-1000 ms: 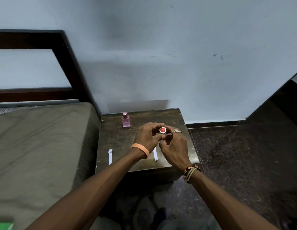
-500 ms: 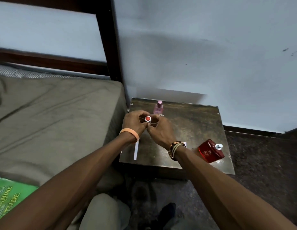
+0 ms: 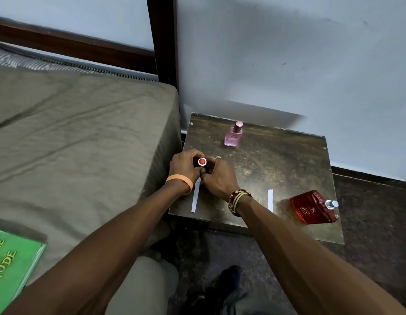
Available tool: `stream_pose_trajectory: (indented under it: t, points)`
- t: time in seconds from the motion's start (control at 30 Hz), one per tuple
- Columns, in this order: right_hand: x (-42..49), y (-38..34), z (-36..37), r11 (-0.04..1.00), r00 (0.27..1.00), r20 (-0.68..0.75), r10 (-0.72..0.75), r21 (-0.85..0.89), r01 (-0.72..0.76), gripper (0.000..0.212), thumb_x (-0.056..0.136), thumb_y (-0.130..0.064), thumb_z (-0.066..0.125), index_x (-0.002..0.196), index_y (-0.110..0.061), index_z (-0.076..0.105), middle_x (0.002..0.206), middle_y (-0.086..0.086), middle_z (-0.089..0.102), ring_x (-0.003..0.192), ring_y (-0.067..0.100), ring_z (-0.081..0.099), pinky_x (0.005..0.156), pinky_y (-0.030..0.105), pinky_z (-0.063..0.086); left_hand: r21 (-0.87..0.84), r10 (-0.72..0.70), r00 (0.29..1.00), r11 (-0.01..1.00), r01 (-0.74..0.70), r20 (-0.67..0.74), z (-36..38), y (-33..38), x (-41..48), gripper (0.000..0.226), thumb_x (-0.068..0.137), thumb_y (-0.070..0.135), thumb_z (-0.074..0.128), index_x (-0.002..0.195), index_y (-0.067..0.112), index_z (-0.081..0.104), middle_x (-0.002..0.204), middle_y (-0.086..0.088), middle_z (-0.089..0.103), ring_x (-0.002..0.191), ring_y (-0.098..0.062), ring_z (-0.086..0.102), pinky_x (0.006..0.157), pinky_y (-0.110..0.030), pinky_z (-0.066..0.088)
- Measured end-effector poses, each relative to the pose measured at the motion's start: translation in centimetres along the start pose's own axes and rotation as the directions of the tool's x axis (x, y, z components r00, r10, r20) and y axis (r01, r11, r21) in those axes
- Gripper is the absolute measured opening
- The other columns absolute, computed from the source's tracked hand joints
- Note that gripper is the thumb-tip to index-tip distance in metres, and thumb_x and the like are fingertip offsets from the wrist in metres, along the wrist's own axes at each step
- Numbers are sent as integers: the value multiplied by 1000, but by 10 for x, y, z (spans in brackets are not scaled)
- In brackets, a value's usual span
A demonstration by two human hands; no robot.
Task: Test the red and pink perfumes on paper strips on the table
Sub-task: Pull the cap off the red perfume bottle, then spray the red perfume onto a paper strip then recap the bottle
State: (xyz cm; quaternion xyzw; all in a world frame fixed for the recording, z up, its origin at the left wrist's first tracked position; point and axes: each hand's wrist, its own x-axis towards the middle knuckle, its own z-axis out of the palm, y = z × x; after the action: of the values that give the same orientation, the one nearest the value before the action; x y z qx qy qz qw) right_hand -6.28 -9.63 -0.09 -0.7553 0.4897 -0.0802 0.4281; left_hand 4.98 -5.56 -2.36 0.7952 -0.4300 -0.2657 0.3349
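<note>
The counter (image 3: 288, 160) carries the red perfume (image 3: 311, 208) lying flat near its front right corner, uncapped, with its long axis running left to right and the sprayer pointing right. The pink perfume (image 3: 233, 137) stands capped at the back, untested. The left strip (image 3: 194, 201) and right strip (image 3: 270, 201) lie front to back, and the view is too coarse to tell if either is sprayed. The left hand (image 3: 184, 165) and right hand (image 3: 220, 178) are both curled round the cap (image 3: 202, 162), its red end up.

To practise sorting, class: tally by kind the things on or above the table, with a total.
Perfume bottles: 2 (pink bottle, red bottle)
Paper strips: 2 (left strip, right strip)
Red-topped cap: 1 (left hand, right hand hold it)
Total: 5
</note>
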Motion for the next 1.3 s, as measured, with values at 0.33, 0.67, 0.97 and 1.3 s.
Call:
stream_pose_trajectory:
  t: [0.33,0.67,0.97,1.3]
  points:
    - [-25,12,-27,992,967,-223,122,-5,-126,49,87,-4,54,135,-14,55,119,6,67,106,22,63,88,29,48,51,63,994,997,-58,-92,-12,6,-11,63,71,8,66,131,16,50,122,-8,56,114,-23,52,102,-34,42]
    - [-84,76,-74,920,886,-404,227,-211,-331,35,99,-14,44,130,-14,61,127,13,60,106,31,63,83,35,49,116,277,948,948,-297,159,69,83,-42,11,87,21,62,94,16,68,92,-6,65,90,-23,56,81,-33,43]
    - [-99,118,-70,837,895,-395,208,-402,-372,29,102,-22,40,101,-14,68,99,8,64,86,27,64,61,29,33,235,187,921,932,-276,341,125,100,-39,15,84,27,63,90,17,72,88,-7,71,85,-26,64,72,-31,49]
    - [-98,131,-61,857,879,-454,149,-383,-344,22,100,-28,46,103,-18,66,98,7,63,85,25,60,67,31,35,258,264,913,901,-349,312,140,90,-37,12,81,33,67,85,24,74,81,-1,71,75,-19,64,66,-29,50]
